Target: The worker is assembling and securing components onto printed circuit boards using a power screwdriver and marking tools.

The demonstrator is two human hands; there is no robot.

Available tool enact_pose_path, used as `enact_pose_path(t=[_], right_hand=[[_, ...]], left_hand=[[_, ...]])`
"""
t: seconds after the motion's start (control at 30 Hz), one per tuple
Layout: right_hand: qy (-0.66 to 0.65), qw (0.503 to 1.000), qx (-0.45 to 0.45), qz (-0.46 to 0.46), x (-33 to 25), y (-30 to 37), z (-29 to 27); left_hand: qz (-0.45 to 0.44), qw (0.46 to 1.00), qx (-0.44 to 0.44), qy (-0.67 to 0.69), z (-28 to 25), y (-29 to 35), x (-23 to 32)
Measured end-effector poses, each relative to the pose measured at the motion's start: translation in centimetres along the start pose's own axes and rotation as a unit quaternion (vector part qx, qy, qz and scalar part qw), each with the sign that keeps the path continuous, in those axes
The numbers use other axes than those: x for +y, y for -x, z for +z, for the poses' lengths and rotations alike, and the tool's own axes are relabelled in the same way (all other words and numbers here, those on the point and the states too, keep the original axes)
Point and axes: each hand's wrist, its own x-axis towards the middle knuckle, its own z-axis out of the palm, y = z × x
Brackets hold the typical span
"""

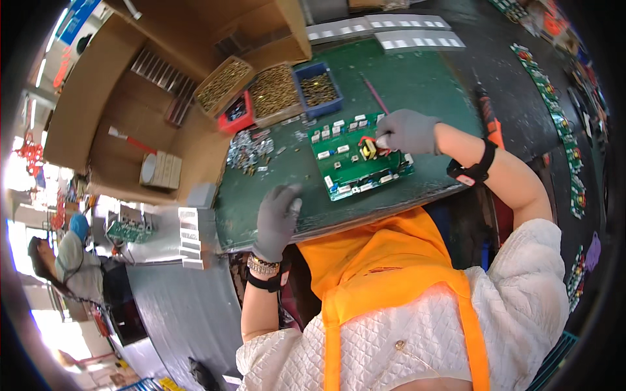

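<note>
A green circuit board (342, 171) with several white blocks and small parts lies on the green tabletop in front of me. My right hand (409, 132), in a grey glove, reaches over the board's right side. Its fingers are closed beside a yellow-wound transformer (368, 150) with red around it; what they pinch is hidden. My left hand (277, 220), also gloved in grey, rests at the table's near edge, left of the board. Its fingers are loosely stretched and hold nothing. A pile of small silvery metal parts (246, 151) lies beyond it.
Trays of brass-coloured parts (272, 92) and a blue bin (317, 90) stand at the back, near a red bin (236, 115). A large cardboard box (104, 98) fills the left. An orange-handled electric screwdriver (492, 124) lies right, before a row of boards (554, 111). Someone sits far left.
</note>
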Motion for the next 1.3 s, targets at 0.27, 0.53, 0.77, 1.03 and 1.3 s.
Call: enact_pose_path(t=[0.27, 0.53, 0.77, 1.03, 1.3], right_hand=[[0.086, 0.994, -0.064, 0.004, -1.0, -3.7, 3.0], [0.068, 0.995, -0.057, 0.042, -1.5, -3.5, 2.9], [-0.153, 0.955, 0.253, -0.010, 5.8, 3.0, -2.5], [0.232, 0.841, 0.403, 0.276, 21.7, 14.1, -0.4], [-0.337, 0.838, 0.340, 0.261, 24.1, 16.4, 0.9]], left_hand=[[0.070, 0.948, -0.134, -0.278, 0.7, -1.5, -0.8], [0.058, 0.930, -0.167, -0.323, -1.0, -7.7, -3.5], [0.098, 0.962, 0.013, -0.256, -4.1, -16.8, -8.6], [-0.006, 0.956, -0.122, -0.266, 1.2, -25.7, -10.9], [-0.115, 0.951, -0.144, -0.250, -0.2, -25.0, -8.5]])
